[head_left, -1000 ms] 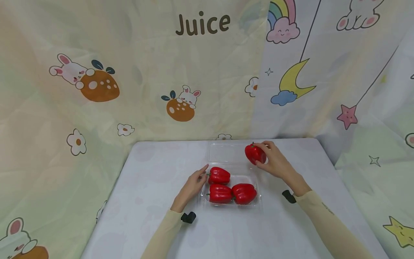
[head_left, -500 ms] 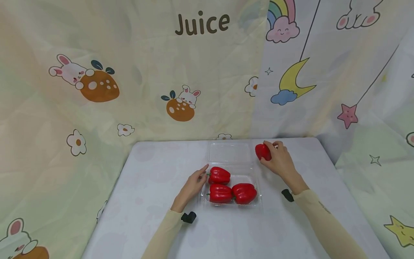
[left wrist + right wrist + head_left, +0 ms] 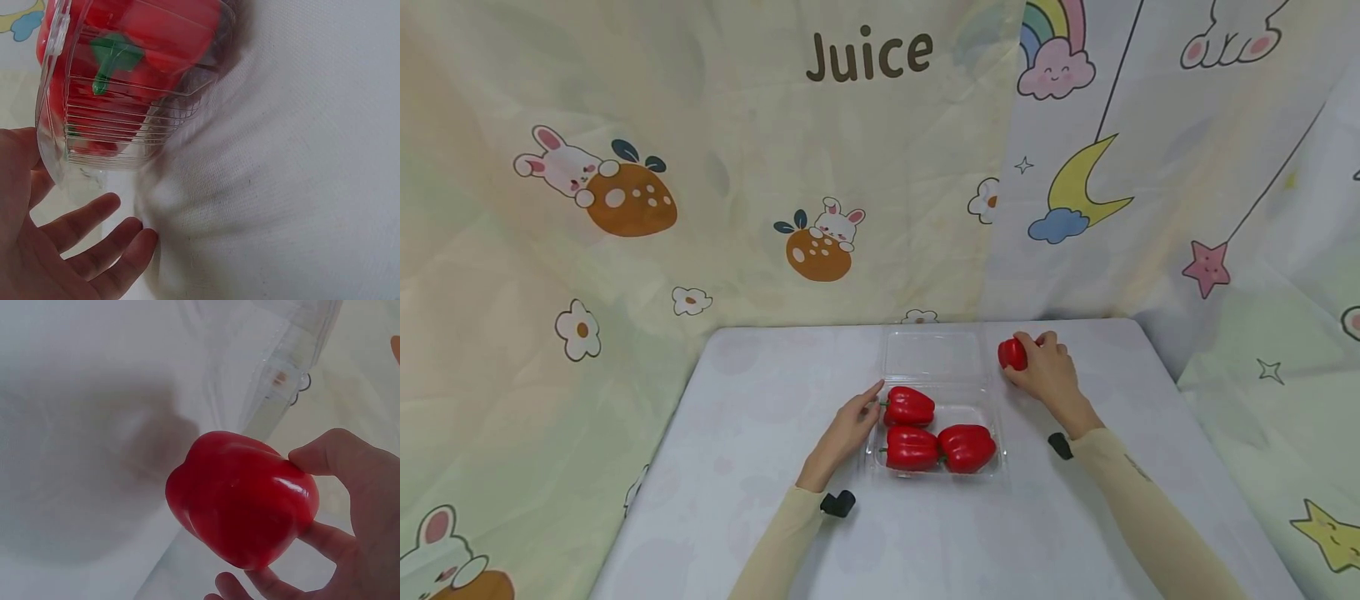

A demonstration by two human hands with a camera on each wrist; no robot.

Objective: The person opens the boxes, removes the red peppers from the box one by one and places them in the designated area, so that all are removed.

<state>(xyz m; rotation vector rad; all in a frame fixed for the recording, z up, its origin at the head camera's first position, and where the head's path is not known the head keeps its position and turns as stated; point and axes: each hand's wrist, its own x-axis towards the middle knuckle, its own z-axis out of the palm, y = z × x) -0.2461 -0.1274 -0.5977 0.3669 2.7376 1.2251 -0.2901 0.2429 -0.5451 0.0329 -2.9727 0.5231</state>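
My right hand (image 3: 1051, 379) grips a red bell pepper (image 3: 1012, 354) between thumb and fingers, to the right of the clear plastic clamshell's raised lid (image 3: 934, 354). In the right wrist view that pepper (image 3: 240, 494) hangs over the white surface, its shadow off to one side. Three more red peppers lie in the clamshell's base (image 3: 966, 414): one pepper (image 3: 910, 407) at back left, another (image 3: 912, 449) at front left, a third (image 3: 967, 449) at front right. My left hand (image 3: 848, 427) is at the base's left side, fingers spread and relaxed; the left wrist view shows fingertips at the rim.
A white-covered table (image 3: 737, 433) carries everything. Behind it hangs a printed cloth (image 3: 737, 167) with cartoon rabbits and the word Juice. A black wrist device (image 3: 838, 503) sits on the left sleeve, with a similar device (image 3: 1060, 446) on the right one.
My right hand has carried its pepper rightward, away from the clamshell lid, and turned it; over the last half second it has come slightly lower. The left hand stays where it was.
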